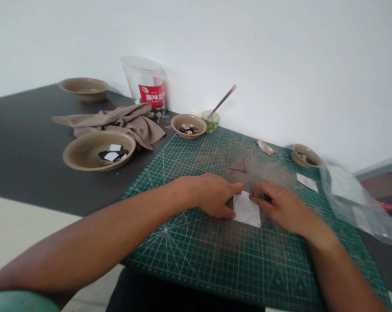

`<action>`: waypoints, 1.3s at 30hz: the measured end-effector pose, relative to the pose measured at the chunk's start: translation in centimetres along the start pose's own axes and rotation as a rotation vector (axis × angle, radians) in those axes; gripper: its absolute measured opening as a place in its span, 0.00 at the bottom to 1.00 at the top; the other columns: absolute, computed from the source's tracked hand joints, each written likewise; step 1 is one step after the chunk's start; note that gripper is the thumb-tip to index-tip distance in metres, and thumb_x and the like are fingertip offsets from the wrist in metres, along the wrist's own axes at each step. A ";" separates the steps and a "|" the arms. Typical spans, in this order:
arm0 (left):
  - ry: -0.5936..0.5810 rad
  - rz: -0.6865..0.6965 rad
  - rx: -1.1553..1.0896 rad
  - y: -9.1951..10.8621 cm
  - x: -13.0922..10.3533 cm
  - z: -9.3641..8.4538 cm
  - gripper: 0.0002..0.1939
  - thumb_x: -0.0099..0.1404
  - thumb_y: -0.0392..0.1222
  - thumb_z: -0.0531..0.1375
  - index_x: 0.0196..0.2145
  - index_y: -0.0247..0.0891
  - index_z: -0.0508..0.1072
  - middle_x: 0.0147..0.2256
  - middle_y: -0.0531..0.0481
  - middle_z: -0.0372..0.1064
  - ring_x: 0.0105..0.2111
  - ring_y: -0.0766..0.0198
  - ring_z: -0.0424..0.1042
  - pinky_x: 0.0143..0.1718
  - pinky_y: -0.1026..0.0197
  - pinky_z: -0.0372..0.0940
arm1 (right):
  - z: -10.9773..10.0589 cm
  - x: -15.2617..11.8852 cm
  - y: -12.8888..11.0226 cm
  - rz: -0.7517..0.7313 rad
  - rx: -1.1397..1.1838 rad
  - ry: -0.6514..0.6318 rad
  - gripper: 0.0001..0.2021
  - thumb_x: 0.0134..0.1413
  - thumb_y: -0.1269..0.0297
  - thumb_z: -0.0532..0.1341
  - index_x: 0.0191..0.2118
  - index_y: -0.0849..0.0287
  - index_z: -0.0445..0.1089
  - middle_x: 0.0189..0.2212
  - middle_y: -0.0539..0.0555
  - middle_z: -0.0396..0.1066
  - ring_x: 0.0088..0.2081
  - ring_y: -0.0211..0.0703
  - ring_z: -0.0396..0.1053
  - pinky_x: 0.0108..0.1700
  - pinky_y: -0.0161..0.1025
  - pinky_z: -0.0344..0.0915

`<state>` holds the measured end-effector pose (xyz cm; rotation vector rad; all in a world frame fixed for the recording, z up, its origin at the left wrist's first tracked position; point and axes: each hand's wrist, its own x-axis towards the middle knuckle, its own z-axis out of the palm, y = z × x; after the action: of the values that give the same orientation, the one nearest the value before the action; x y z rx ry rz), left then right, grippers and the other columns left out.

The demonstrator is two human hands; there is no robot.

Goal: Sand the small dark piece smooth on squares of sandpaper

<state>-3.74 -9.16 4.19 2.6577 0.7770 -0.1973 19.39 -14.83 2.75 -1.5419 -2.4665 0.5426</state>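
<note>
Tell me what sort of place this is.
Probably a craft workspace, perhaps at home: a gridded green cutting mat covers part of a dark table, with bowls of small pieces and a clear cup holding a thin stick.

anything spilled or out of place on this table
Yes: brown smears soil the middle of the green mat. Small loose scraps lie by the clear jar, as if dropped, and the cloth is heaped in crumpled folds.
</note>
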 end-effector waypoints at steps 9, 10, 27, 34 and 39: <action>0.011 0.007 -0.001 -0.1 0.1 0.1 0.28 0.63 0.56 0.59 0.56 0.39 0.66 0.43 0.40 0.77 0.43 0.46 0.77 0.38 0.54 0.66 | 0.2 0.1 -0.5 -0.025 -0.027 0.030 0.04 0.65 0.67 0.58 0.38 0.56 0.70 0.37 0.52 0.71 0.40 0.44 0.68 0.43 0.42 0.62; 0.010 0.007 -0.002 -0.1 0.1 0.1 0.28 0.63 0.56 0.59 0.56 0.39 0.66 0.43 0.40 0.77 0.43 0.45 0.77 0.38 0.54 0.66 | -0.1 0.0 -0.3 0.002 -0.047 0.028 0.04 0.65 0.67 0.59 0.38 0.56 0.70 0.36 0.52 0.71 0.39 0.44 0.68 0.41 0.42 0.62; -0.021 -0.002 -0.012 0.1 -0.1 -0.2 0.28 0.63 0.57 0.59 0.56 0.40 0.66 0.43 0.41 0.77 0.42 0.48 0.77 0.37 0.56 0.65 | -0.1 -0.5 -1.3 -0.177 0.109 -0.148 0.04 0.64 0.69 0.59 0.36 0.56 0.70 0.37 0.50 0.72 0.39 0.40 0.70 0.43 0.38 0.64; 0.012 0.005 -0.018 -0.1 0.0 0.1 0.29 0.62 0.57 0.60 0.56 0.40 0.65 0.44 0.40 0.77 0.43 0.46 0.77 0.38 0.54 0.66 | -0.4 -0.4 0.4 -0.017 -0.001 -0.033 0.04 0.63 0.67 0.59 0.36 0.56 0.71 0.34 0.52 0.71 0.36 0.43 0.68 0.38 0.40 0.63; 0.011 0.001 -0.019 0.0 -0.1 0.1 0.29 0.62 0.57 0.60 0.56 0.40 0.65 0.43 0.40 0.77 0.42 0.46 0.77 0.38 0.53 0.66 | 0.3 -0.7 -1.0 -0.111 0.125 -0.050 0.04 0.64 0.67 0.59 0.36 0.56 0.70 0.36 0.52 0.73 0.38 0.42 0.70 0.42 0.41 0.65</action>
<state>-3.82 -9.22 4.13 2.6431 0.7773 -0.1740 18.83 -15.93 2.90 -1.3517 -2.4849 0.7093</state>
